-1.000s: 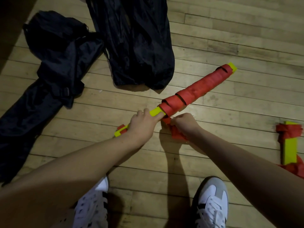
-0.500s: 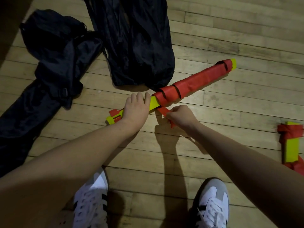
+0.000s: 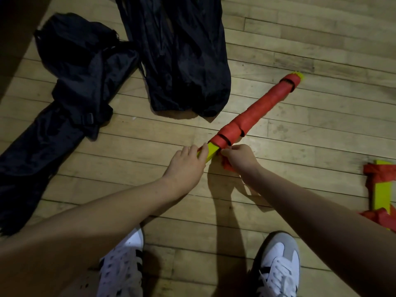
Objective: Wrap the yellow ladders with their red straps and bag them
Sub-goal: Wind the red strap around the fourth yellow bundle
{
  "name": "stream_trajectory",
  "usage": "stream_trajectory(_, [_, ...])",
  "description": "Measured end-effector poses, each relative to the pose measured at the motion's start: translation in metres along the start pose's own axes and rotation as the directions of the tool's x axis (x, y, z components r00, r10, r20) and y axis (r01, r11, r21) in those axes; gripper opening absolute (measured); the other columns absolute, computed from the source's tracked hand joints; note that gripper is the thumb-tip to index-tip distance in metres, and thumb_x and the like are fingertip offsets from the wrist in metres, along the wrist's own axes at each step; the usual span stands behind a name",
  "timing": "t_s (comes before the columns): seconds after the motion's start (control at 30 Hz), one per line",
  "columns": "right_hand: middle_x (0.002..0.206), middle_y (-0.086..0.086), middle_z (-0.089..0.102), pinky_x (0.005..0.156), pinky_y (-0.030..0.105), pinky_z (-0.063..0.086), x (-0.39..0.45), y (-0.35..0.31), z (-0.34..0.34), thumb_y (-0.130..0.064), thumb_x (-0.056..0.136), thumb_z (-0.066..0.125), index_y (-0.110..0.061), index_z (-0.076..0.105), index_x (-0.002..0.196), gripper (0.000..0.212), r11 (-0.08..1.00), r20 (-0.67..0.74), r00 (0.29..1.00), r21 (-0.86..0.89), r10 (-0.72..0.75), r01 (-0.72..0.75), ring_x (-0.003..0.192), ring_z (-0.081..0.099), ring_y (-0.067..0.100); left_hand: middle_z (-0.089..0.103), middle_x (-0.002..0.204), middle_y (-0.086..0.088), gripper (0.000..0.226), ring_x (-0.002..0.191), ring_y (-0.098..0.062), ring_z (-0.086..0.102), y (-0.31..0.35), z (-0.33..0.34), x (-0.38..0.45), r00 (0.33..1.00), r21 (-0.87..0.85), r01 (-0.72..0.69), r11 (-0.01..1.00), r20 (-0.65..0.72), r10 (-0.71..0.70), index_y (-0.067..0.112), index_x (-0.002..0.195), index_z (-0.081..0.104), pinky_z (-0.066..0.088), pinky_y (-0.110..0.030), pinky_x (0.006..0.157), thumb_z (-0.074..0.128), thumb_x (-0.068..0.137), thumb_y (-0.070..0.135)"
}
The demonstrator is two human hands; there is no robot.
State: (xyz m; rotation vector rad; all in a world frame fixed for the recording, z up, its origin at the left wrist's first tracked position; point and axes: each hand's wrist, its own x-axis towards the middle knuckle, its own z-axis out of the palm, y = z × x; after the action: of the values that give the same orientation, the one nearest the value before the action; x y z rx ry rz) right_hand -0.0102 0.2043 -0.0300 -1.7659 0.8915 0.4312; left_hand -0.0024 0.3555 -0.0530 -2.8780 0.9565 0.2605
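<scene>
L hand (image 3: 185, 166) grips yellow ladder (image 3: 211, 151) w/ curled fingers, R hand (image 3: 240, 158) pinches loose red strap (image 3: 227, 165).

One view only, head-mounted, looking steeply down and forward at the pale wooden plank floor (image 3: 300, 129). Both forearms run up from the bottom edge into mid-frame, close under the lens. White lace-up sneakers (image 3: 276, 266) sit at the bottom edge, nearer than the left hand (image 3: 186, 166). Wide-angle bend curves the boards beyond the right hand (image 3: 240, 157).
</scene>
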Motion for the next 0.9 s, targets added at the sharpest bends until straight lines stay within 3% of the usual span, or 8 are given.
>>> stream_trajectory(0.17, [0.061, 0.008, 0.06, 0.055, 0.028, 0.045, 0.003, -0.003, -0.004, -0.018, 0.084, 0.067, -0.005, 0.063, 0.066, 0.022, 0.99, 0.018, 1.0, -0.136, -0.017, 0.02, 0.055, 0.053, 0.018, 0.048, 0.12, -0.009, 0.045, 0.102, -0.025, 0.056, -0.009, -0.015, 0.015, 0.988, -0.06, 0.133, 0.989, 0.092, -0.127, 0.008, 0.132, 0.036, 0.043, -0.032, 0.069, 0.054, 0.093, 0.021])
stream_trajectory(0.27, [0.066, 0.008, 0.058, 0.051, 0.024, 0.045, -0.001, -0.008, -0.006, -0.02, 0.089, 0.064, 0.003, 0.066, 0.086, 0.023, 0.998, 0.118, 0.993, -0.067, -0.009, 0.017, 0.055, 0.052, 0.015, 0.047, 0.12, -0.011, 0.047, 0.103, -0.027, 0.055, -0.023, -0.025, 0.025, 0.98, -0.003, 0.166, 0.986, 0.116, -0.164, 0.009, 0.13, 0.035, 0.038, -0.033, 0.068, 0.057, 0.089, 0.017])
stream_trajectory(0.4, [0.066, 0.005, 0.056, 0.05, 0.022, 0.039, -0.002, -0.018, -0.011, -0.013, 0.09, 0.063, 0.001, 0.064, 0.09, 0.014, 0.982, 0.223, 0.973, -0.161, -0.057, 0.095, 0.055, 0.047, 0.013, 0.048, 0.12, -0.012, 0.046, 0.103, -0.028, 0.055, -0.036, -0.026, 0.036, 0.976, 0.025, 0.189, 0.982, 0.101, -0.191, 0.01, 0.13, 0.035, 0.037, -0.034, 0.066, 0.056, 0.089, 0.016])
stream_trajectory(0.57, [0.07, 0.009, 0.058, 0.054, 0.026, 0.045, 0.002, -0.028, -0.008, -0.01, 0.091, 0.059, 0.003, 0.061, 0.091, 0.014, 0.97, 0.268, 0.963, -0.232, -0.012, 0.077, 0.056, 0.053, 0.018, 0.048, 0.115, -0.013, 0.051, 0.099, -0.028, 0.055, -0.039, -0.024, 0.045, 0.993, 0.106, 0.108, 0.988, 0.028, -0.112, 0.014, 0.132, 0.033, 0.045, -0.035, 0.073, 0.057, 0.087, 0.013])
stream_trajectory(0.67, [0.078, 0.011, 0.059, 0.05, 0.026, 0.05, 0.0, -0.027, -0.009, -0.011, 0.091, 0.06, 0.0, 0.057, 0.094, 0.012, 0.944, 0.31, 0.95, -0.32, 0.027, 0.077, 0.056, 0.056, 0.018, 0.054, 0.094, -0.01, 0.037, 0.08, -0.025, 0.058, -0.038, -0.017, 0.041, 0.996, 0.155, 0.051, 0.987, -0.086, -0.038, 0.017, 0.108, 0.049, 0.046, -0.032, 0.062, 0.067, 0.075, 0.016])
stream_trajectory(0.73, [0.085, 0.013, 0.058, 0.046, 0.025, 0.049, -0.001, -0.022, -0.011, -0.01, 0.089, 0.062, -0.003, 0.053, 0.101, 0.016, 0.942, 0.301, 0.953, -0.328, 0.036, 0.068, 0.055, 0.057, 0.019, 0.056, 0.087, -0.011, 0.039, 0.072, -0.026, 0.056, -0.038, -0.011, 0.038, 0.988, 0.175, 0.022, 0.984, -0.156, 0.006, 0.014, 0.099, 0.045, 0.045, -0.032, 0.059, 0.071, 0.069, 0.018])
stream_trajectory(0.83, [0.083, 0.011, 0.058, 0.043, 0.023, 0.047, -0.003, -0.015, -0.014, -0.013, 0.092, 0.06, -0.005, 0.054, 0.106, 0.017, 0.964, 0.269, 0.963, -0.258, 0.001, 0.071, 0.052, 0.055, 0.017, 0.058, 0.101, -0.02, 0.046, 0.077, -0.031, 0.057, -0.033, -0.001, 0.027, 0.992, 0.16, -0.048, 0.986, -0.107, 0.066, 0.013, 0.102, 0.036, 0.047, -0.036, 0.064, 0.07, 0.073, 0.022])
stream_trajectory(0.9, [0.077, 0.009, 0.059, 0.041, 0.021, 0.044, -0.003, -0.011, -0.016, -0.017, 0.095, 0.058, -0.002, 0.06, 0.101, 0.017, 0.975, 0.235, 0.972, -0.209, -0.021, 0.072, 0.048, 0.053, 0.015, 0.058, 0.108, -0.023, 0.042, 0.078, -0.033, 0.059, -0.025, 0.001, 0.016, 0.996, 0.091, -0.055, 0.994, -0.07, 0.062, 0.014, 0.107, 0.042, 0.049, -0.038, 0.065, 0.069, 0.075, 0.018])
